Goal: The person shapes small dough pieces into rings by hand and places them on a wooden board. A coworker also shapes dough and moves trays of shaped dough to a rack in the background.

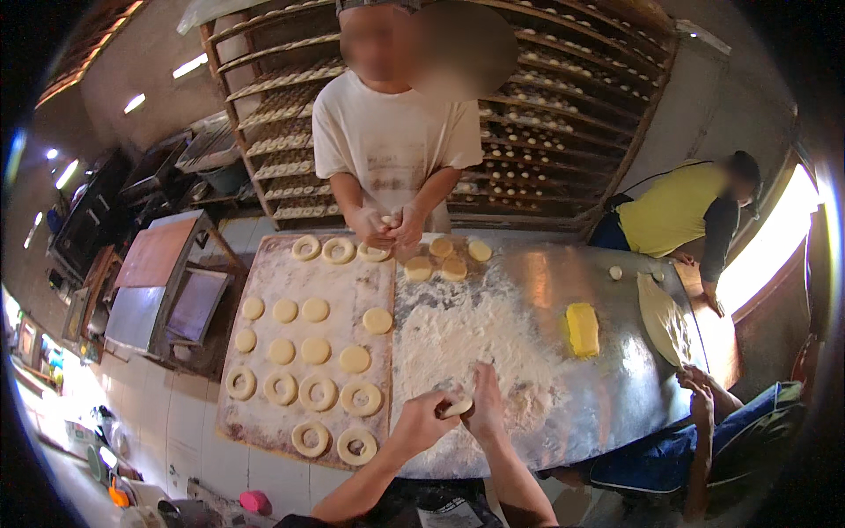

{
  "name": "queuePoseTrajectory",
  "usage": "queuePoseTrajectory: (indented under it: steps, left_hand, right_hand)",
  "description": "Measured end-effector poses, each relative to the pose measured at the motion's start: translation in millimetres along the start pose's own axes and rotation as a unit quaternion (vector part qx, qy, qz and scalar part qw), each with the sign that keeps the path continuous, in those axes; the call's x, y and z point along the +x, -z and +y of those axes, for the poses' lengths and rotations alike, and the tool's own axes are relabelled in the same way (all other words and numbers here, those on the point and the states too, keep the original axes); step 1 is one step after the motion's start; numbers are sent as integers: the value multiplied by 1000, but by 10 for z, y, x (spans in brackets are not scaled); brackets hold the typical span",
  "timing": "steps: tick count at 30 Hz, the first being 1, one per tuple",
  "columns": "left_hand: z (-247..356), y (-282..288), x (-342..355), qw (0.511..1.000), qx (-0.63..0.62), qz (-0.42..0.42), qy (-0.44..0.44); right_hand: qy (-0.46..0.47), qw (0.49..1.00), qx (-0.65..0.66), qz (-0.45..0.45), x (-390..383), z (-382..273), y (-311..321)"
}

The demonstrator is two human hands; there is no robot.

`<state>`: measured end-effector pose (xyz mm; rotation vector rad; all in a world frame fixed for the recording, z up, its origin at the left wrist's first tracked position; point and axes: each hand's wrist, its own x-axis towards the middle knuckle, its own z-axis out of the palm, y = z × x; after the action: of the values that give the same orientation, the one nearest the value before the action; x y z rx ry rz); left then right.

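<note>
A small pale piece of dough is held between my two hands over the near edge of the floured table. My left hand is curled around its left side. On its other side, my right hand presses against it with the fingers pointing away from me. Loose white flour spreads over the metal just beyond. To the left, a floured board carries several flat dough rounds in the middle and dough rings along its near and far ends.
Across the table, a person in a white T-shirt presses both hands together near more dough rounds. A yellow block lies right of the flour. At the right, another person's hands hold a large dough sheet. Racks stand behind.
</note>
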<state>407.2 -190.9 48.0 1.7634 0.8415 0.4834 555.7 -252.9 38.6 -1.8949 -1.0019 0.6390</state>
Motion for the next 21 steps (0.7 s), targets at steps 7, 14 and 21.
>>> queuePoseTrajectory:
  steps: [7,14,21]
  left_hand:
    - [-288,213,-224,954,77,268,-110]
    - [-751,935,-833,834,-535,120,-60]
    - [-1159,1744,-1376,956,118,260,-65]
  right_hand:
    - [-59,833,468,-290,36,-88,-411]
    - [71,956,228,-170,-382,-467,-1307]
    - [180,932,206,-236,-775,-917,-2327]
